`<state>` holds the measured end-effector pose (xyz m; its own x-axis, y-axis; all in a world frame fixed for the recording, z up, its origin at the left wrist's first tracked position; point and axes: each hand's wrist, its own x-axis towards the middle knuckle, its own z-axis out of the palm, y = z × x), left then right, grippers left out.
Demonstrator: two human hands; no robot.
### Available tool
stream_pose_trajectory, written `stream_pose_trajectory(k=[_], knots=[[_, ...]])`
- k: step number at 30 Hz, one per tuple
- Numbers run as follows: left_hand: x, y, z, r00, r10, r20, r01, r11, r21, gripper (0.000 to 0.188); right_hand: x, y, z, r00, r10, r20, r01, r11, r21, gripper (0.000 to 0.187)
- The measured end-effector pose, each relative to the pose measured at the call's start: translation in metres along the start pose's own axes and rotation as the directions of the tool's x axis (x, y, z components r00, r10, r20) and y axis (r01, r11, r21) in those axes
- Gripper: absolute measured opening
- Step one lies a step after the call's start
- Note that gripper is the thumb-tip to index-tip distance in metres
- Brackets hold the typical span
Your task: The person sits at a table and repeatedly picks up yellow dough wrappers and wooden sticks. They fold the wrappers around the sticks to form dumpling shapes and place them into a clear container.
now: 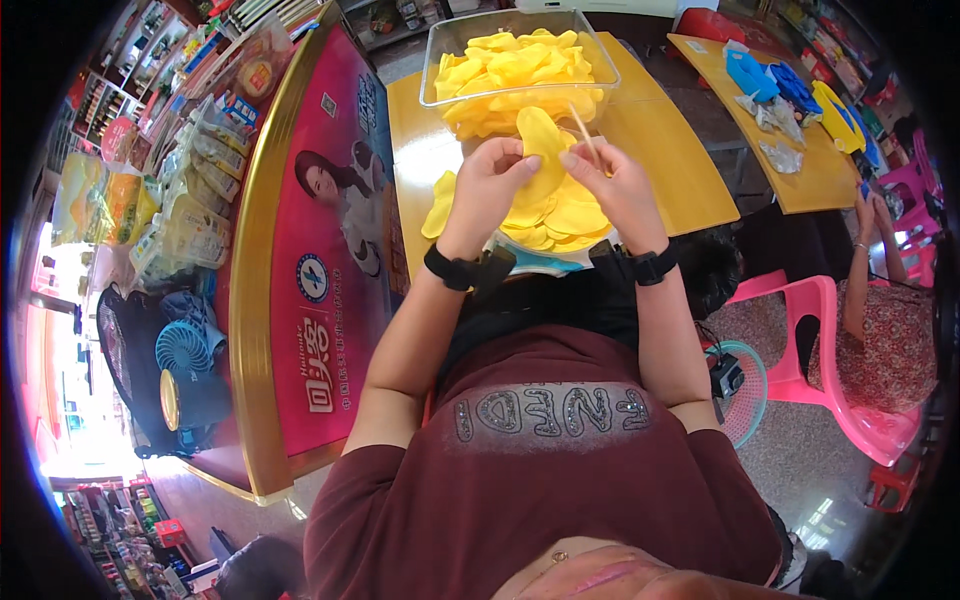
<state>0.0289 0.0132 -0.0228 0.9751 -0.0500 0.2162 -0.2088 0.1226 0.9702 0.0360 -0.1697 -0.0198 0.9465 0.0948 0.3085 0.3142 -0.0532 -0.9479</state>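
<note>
My left hand (490, 185) pinches a soft yellow oval piece (541, 150), flat and petal-like, by its left edge. On the other side, my right hand (622, 190) has its fingers closed around a thin wooden stick (580, 122) that points up and to the left. My right thumb and fingertips are close to the yellow piece; whether they touch it I cannot tell. Below both hands lies a heap of similar yellow pieces (565, 220). A clear plastic bin (428, 75) beyond the hands is heaped with more yellow pieces (515, 62).
The bin rests on a yellow wooden table (680, 150). Along my left runs a pink counter (335, 260) with gold edging. Blue and yellow items (770, 80) lie on a second table at right. A person in patterned clothing (885, 345) sits by a pink chair (800, 300).
</note>
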Motion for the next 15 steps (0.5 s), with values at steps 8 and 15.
stream_pose_trajectory(k=[8,15], knots=[[-0.029,-0.002,0.010,0.924,0.251,-0.288,-0.214,0.965,0.153,0.030,-0.013,-0.020,0.009,0.982,0.159,0.100,-0.171,0.978,0.121,0.024],[-0.049,0.012,0.023,0.986,0.107,-0.126,-0.126,0.981,-0.149,0.031,-0.024,-0.021,0.025,0.986,0.108,0.125,-0.125,0.983,0.137,0.021]])
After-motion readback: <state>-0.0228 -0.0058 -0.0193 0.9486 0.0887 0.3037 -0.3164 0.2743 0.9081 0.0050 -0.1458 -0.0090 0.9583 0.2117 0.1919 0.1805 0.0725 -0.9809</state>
